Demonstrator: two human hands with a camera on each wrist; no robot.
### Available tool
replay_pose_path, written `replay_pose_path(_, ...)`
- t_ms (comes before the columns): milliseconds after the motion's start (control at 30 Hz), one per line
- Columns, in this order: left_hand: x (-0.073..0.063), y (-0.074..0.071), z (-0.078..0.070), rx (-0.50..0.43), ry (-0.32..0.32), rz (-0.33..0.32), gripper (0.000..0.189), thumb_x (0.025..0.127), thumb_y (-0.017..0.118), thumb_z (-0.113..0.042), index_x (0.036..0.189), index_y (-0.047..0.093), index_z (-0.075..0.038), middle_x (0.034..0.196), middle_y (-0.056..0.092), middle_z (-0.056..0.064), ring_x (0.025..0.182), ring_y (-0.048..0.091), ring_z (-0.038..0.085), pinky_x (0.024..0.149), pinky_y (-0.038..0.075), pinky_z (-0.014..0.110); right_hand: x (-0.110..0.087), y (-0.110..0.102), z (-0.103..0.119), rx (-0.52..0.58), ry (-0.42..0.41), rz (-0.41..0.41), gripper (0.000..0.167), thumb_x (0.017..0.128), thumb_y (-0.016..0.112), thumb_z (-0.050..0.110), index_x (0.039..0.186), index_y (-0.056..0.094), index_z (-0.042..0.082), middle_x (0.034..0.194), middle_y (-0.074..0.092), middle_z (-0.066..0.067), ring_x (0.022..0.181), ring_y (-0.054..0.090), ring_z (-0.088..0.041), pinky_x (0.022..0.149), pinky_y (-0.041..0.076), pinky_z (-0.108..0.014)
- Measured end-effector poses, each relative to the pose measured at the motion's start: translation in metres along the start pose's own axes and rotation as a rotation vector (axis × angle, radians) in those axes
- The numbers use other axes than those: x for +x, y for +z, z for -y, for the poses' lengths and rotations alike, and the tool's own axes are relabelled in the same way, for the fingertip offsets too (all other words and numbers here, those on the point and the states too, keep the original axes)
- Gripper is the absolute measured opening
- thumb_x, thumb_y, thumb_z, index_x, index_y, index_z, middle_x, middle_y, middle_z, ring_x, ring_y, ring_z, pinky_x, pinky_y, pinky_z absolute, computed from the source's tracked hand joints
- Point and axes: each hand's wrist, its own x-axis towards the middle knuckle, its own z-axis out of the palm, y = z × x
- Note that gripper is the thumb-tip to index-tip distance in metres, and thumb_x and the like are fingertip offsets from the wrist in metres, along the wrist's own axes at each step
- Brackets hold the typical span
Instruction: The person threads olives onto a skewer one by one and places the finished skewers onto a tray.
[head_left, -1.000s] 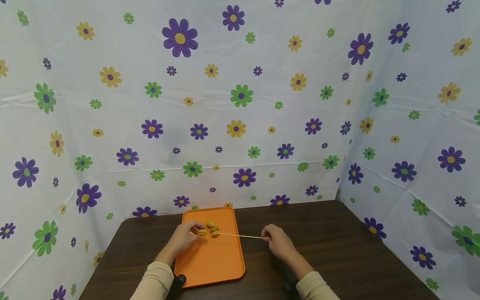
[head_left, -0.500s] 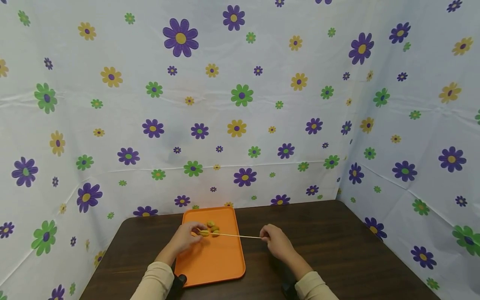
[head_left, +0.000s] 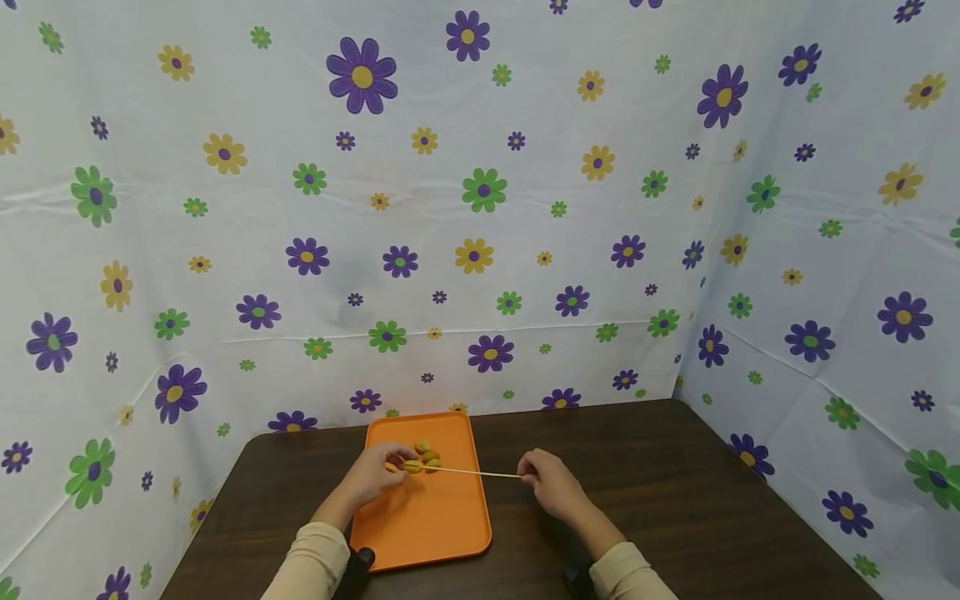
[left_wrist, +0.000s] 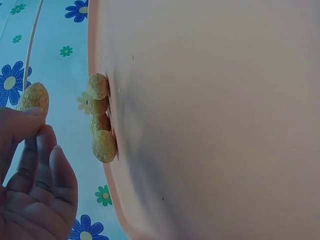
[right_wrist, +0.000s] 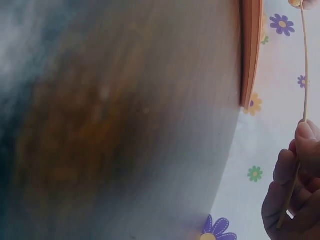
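My left hand (head_left: 367,475) pinches a golden-brown, rough-skinned food ball (left_wrist: 35,98) between thumb and fingers, held above the orange tray (head_left: 420,525). A thin wooden skewer (head_left: 480,473) runs from this ball across to my right hand (head_left: 553,485). In the left wrist view the skewer meets the ball's upper side; how deep it goes in I cannot tell. Thumb and curled fingers of the right hand grip the skewer, whose rear end lies across the palm in the right wrist view. Several similar balls (left_wrist: 104,146) lie bunched on the tray, just beyond the left hand.
The tray sits on a dark brown wooden table (head_left: 652,483), left of its middle. Behind and to the right hangs a white flowered cloth (head_left: 420,192), close to the table's back edge.
My right hand has shifted slightly left with the skewer. The left hand and its ball have moved a little to the right. The balls on the tray stay put.
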Motion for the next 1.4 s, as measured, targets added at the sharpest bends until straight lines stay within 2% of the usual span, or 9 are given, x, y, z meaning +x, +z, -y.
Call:
replay_pose_path(233,-0.0003,0.0008,-0.0019,-0.007,0.02,0.005,0.023,0.084,0.073,0.007,0.105,0.074,-0.004,0.103,0.068,0.006,0.09,0.061,0.022,0.078,0.055,0.032,0.0002,0.0008,0.0001,0.021,-0.029,0.016,0.02,0.091,0.072,-0.002,0.089,0.063,0.016,0.085,0.056,0.006,0.075,0.053,-0.011,0.07,0.054,-0.032)
replay_pose_path(800,0.0007,0.0034,-0.0049,0.017,0.0,0.019,0.023,0.084,0.075,0.006,0.102,0.076,-0.008,0.096,0.066,0.002,0.087,0.059,0.019,0.076,0.053,0.03,0.0025,0.0012,0.0012,0.04,-0.036,0.021,0.015,0.092,0.07,-0.002,0.089,0.069,0.012,0.085,0.059,0.005,0.076,0.055,-0.011,0.07,0.054,-0.032)
replay_pose_path(1100,0.0005,0.0029,-0.0074,0.037,0.046,0.032,0.022,0.082,0.075,0.006,0.101,0.076,-0.006,0.095,0.066,0.003,0.085,0.058,0.019,0.071,0.052,0.025,0.004,0.0008,0.0034,0.065,-0.052,0.02,0.015,0.091,0.069,-0.005,0.087,0.071,0.009,0.084,0.061,0.004,0.075,0.056,-0.011,0.069,0.054,-0.032)
replay_pose_path(1400,0.0006,0.0037,-0.0059,0.076,0.061,0.023,0.023,0.081,0.077,0.006,0.1,0.077,-0.008,0.094,0.065,0.001,0.084,0.059,0.017,0.071,0.053,0.024,0.005,0.0035,0.0052,0.058,-0.044,0.041,0.016,0.092,0.067,-0.006,0.088,0.072,0.009,0.085,0.062,0.003,0.076,0.056,-0.012,0.071,0.055,-0.033)
